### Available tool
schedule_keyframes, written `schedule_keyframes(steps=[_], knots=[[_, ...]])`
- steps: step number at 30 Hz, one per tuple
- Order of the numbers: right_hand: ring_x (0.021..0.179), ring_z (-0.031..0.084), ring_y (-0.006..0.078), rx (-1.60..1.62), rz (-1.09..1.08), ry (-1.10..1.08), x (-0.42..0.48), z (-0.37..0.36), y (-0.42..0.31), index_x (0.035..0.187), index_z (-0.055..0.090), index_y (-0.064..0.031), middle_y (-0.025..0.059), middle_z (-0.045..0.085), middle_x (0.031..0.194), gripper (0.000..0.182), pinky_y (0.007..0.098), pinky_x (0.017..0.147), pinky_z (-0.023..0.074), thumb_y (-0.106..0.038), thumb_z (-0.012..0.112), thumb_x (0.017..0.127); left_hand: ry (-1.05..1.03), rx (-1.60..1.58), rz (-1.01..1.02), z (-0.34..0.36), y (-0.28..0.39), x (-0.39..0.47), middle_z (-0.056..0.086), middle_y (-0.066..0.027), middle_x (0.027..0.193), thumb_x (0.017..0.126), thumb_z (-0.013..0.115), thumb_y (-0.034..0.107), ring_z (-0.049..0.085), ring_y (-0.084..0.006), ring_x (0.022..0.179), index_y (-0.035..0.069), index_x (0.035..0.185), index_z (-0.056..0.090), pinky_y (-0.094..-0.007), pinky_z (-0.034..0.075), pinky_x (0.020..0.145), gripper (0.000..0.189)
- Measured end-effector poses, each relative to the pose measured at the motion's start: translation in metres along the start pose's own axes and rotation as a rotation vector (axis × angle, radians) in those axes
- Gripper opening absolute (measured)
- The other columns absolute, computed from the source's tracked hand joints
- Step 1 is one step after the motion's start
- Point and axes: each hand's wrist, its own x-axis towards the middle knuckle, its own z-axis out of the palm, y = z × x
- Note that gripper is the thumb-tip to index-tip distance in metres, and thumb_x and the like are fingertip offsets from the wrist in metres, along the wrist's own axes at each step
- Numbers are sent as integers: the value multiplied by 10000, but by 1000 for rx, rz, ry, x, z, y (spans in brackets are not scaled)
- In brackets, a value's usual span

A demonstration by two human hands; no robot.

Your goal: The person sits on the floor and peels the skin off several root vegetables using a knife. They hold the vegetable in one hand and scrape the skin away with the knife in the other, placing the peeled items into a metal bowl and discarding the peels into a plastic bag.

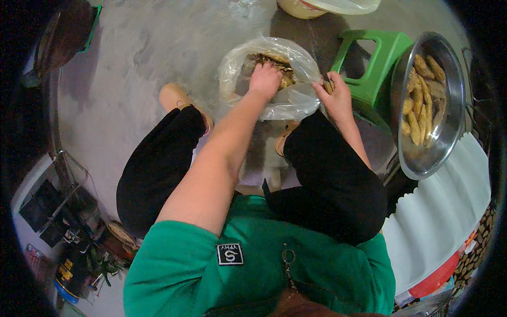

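A clear plastic bag stands with its mouth spread wide on the floor between my feet. Inside lie dark and yellowish scraps, perhaps peelings. My left hand reaches down into the bag, its fingertips against the scraps; whether they grip anything is hidden. At the bag's right rim, my right hand has a small brownish piece, likely of a root, between thumb and fingers. The thumb touches the plastic. To the right, a steel basin holds several long yellow-brown root vegetables.
A green plastic stool stands between the bag and the basin. Beyond the bag is a pale basin with plastic over it. White ridged sheeting lies at right. A metal rack and a potted plant are at left.
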Motion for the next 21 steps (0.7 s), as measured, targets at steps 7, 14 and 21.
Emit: schedule_keyframes(steps=[7,14,21], knots=[[761,578,313,-2,92,14,-6,-2,-12,932,535,-1,153,582,845,301,364,697,467,-185,735,802,-99,-482,-461,-48,2,-22,630,-181,1038,827,652,105,629,-333,975,-34,994,622,-404,527,835,219],[918,591,346,-128,-182,265,-14,-11,-17,1009,559,-1,190,579,987,320,396,780,476,-239,693,841,-323,-1875,-422,-83,-19,-75,618,-122,1095,858,663,73,635,-199,927,-29,1233,489,-321,537,803,426],[777,609,385,-66,-36,128,-34,-25,-41,956,559,-18,181,613,827,302,438,692,486,-269,685,845,2,-1401,-377,-138,19,-107,593,-119,1045,705,748,-2,619,-190,859,-3,1299,400,-317,544,707,688]])
